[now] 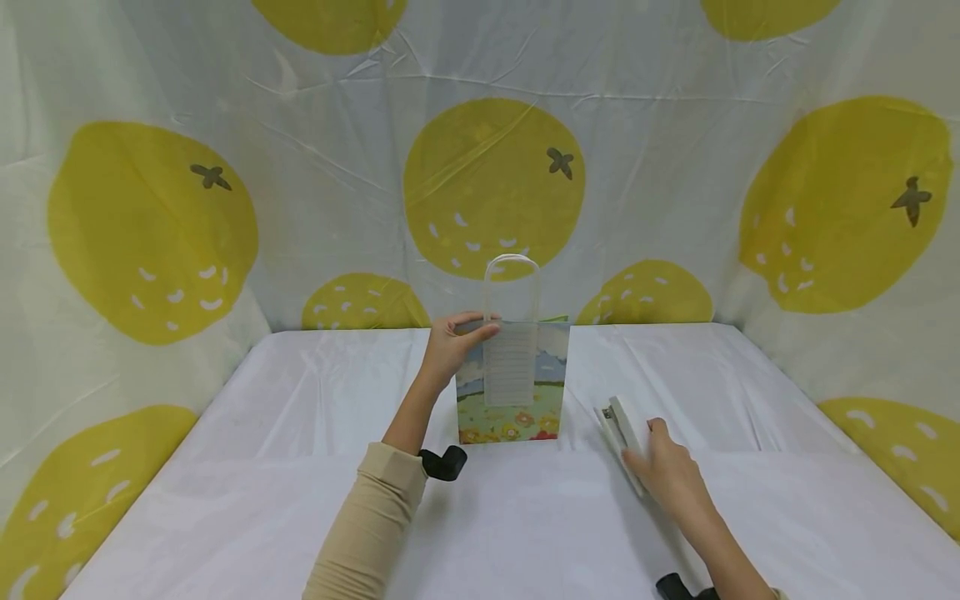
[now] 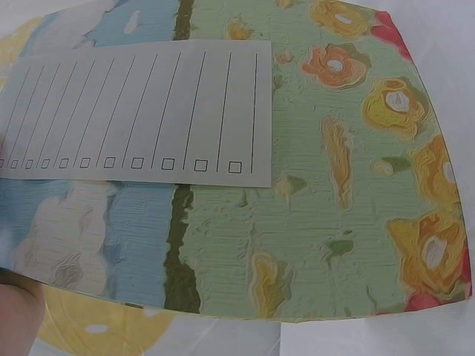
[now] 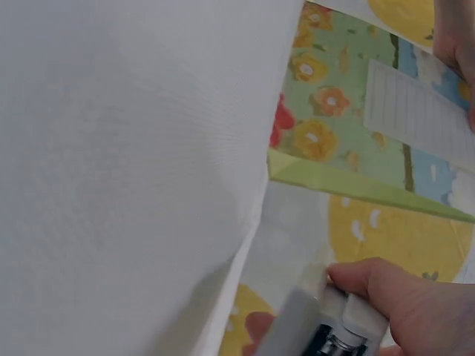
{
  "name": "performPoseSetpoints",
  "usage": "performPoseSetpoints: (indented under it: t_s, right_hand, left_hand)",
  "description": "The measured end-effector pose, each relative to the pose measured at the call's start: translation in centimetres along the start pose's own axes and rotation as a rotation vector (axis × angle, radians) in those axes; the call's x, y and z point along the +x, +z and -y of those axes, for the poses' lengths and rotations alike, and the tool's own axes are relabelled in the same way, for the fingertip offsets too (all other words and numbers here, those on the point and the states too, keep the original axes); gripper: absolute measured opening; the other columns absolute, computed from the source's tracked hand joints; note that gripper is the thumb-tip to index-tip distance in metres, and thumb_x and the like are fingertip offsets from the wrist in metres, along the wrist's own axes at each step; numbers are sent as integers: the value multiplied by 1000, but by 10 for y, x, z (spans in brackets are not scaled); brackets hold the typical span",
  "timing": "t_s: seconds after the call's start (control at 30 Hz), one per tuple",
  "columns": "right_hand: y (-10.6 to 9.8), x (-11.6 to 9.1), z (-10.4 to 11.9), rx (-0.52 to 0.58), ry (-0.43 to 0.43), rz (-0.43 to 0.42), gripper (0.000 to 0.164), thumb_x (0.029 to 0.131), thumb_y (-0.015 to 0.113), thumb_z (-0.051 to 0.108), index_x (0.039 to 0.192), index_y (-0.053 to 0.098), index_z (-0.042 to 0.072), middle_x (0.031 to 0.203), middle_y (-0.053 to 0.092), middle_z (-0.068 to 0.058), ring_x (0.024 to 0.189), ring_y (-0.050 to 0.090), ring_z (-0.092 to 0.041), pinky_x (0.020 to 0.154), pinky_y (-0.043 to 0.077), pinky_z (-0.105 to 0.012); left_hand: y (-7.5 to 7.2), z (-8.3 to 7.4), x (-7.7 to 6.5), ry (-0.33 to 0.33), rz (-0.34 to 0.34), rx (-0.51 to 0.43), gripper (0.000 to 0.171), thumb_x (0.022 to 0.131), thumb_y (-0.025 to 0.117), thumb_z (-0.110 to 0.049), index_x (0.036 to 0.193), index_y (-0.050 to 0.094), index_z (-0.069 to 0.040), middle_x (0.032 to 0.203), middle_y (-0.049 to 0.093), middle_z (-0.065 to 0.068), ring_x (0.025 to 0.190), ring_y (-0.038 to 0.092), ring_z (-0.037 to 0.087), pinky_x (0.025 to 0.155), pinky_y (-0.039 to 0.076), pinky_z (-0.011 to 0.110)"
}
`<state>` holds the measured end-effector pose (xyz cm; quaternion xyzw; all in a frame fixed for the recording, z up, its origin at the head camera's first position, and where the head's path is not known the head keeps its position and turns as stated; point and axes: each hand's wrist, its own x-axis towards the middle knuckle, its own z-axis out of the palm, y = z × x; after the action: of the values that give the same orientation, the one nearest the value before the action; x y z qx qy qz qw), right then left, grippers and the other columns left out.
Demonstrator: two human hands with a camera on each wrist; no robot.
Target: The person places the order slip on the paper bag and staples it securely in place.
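Observation:
A paper gift bag (image 1: 471,408) printed with a flowery meadow stands upright on the table, its white handle (image 1: 512,257) raised. Against its front lies a lined checklist sheet (image 1: 510,367) with small boxes, seen up close in the left wrist view. My left hand (image 1: 453,342) pinches the bag's top edge and the sheet at their upper left; the fingers behind the bag are hidden. To the right of the bag, my right hand (image 1: 670,471) grips a white stapler (image 1: 617,429), held tilted and apart from the bag. Part of the stapler (image 3: 345,330) shows in the right wrist view.
A white cloth (image 1: 300,400) covers the table. Behind and at both sides hangs a white curtain (image 1: 322,200) printed with large yellow lemons. Black wrist camera mounts (image 1: 444,463) sit on both wrists.

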<state>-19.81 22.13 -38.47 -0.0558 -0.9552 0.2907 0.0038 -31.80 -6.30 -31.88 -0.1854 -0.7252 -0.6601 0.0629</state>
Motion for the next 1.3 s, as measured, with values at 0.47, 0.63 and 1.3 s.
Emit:
performPoseSetpoints:
  t_s: [0.47,0.63,1.3]
  right_hand:
    - [-4,-3,3,140,-14,-4,62,88,55,35,135,26,7,112,52,-34,78,56,-28,55,42,-30]
    - [-5,-1,5,169,-14,14,65,90,50,45,135,25,5,121,47,-32,89,54,-31,62,44,-33]
    - [-8,6,5,680,-18,226,76,97,31,45,144,-10,2,144,11,-30,129,28,-39,102,34,-49]
  left_hand:
    - [1,3,-1,-2,-10,-6,31,79,71,-21,104,68,-3,113,64,11,116,53,17,100,40,39]
    - [0,4,0,12,-11,-9,33,77,72,-26,102,69,-6,112,65,9,114,53,15,100,40,38]
    - [0,-3,0,-49,-2,-6,33,80,69,-16,108,65,0,116,62,15,119,50,19,102,38,38]
